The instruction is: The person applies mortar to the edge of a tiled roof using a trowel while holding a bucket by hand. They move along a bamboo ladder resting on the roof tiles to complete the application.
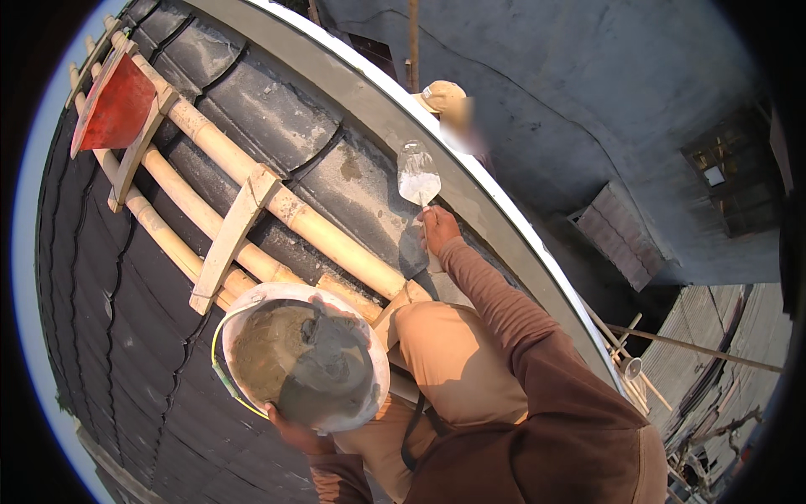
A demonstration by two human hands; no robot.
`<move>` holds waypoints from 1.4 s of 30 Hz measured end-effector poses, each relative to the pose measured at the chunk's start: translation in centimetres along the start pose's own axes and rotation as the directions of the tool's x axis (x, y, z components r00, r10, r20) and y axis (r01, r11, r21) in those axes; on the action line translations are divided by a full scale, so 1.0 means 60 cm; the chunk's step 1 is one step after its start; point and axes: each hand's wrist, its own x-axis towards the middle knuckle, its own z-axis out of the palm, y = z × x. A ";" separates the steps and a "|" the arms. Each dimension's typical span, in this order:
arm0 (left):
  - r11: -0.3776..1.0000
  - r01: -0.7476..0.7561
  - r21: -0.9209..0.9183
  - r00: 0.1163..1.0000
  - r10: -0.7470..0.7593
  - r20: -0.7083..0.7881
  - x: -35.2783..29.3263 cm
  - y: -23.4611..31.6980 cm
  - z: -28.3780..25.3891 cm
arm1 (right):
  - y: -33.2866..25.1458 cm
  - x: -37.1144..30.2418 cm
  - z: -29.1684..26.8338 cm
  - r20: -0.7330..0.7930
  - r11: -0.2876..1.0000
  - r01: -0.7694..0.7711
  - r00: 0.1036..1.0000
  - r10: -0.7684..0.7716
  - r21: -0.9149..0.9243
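My right hand (438, 228) is closed around the handle of a trowel (418, 172), reaching out over the roof. Its blade lies beside the smooth grey mortar band (369, 99) along the roof edge, with pale wet residue on it. Whether the blade touches the band, I cannot tell. My left hand (295, 433) grips the near side of a white bucket (380, 370), its fingers partly hidden by the wall. Grey mortar (290, 361) fills much of the bucket, which stands tilted beside my knees. A thin yellowish bail handle (220, 370) hangs along its left side.
A bamboo ladder (336, 244) with flat wooden crosspieces (231, 239) lies over dark roof tiles (269, 118). A red, trough-like object (122, 109) rests at its far end. Past the white outer edge (525, 231) is a drop. Below it, a person wears a tan cap (442, 94).
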 end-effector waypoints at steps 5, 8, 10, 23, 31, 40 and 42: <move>0.999 0.033 -0.041 0.997 -0.030 0.067 -0.008 0.010 -0.010 | 0.096 -0.162 -0.127 -0.026 0.958 -0.281 0.959 0.283 0.061; 0.999 0.044 -0.019 0.996 -0.042 0.081 0.001 0.007 -0.023 | 0.101 -0.171 -0.131 -0.007 0.975 -0.220 0.975 0.220 0.031; 0.999 0.051 -0.010 0.998 -0.050 0.042 -0.008 0.009 -0.021 | 0.041 -0.145 -0.087 0.042 0.993 -0.121 0.992 0.121 0.002; 0.997 0.072 0.010 0.997 -0.072 -0.015 -0.030 0.021 -0.002 | 0.100 -0.132 -0.095 -0.008 0.963 -0.265 0.964 0.266 0.042; 0.998 0.059 0.037 0.998 -0.058 -0.015 -0.026 0.015 0.000 | 0.089 -0.223 -0.153 0.025 0.933 0.067 0.998 -0.062 -0.354; 0.999 0.041 0.019 0.997 -0.042 0.069 -0.010 0.004 -0.001 | -0.147 0.006 0.017 -0.007 0.898 -0.022 1.000 0.021 -0.440; 0.999 0.041 0.013 0.997 -0.042 0.061 -0.009 0.003 -0.006 | -0.112 -0.018 -0.008 -0.034 0.868 -0.057 0.998 0.046 -0.494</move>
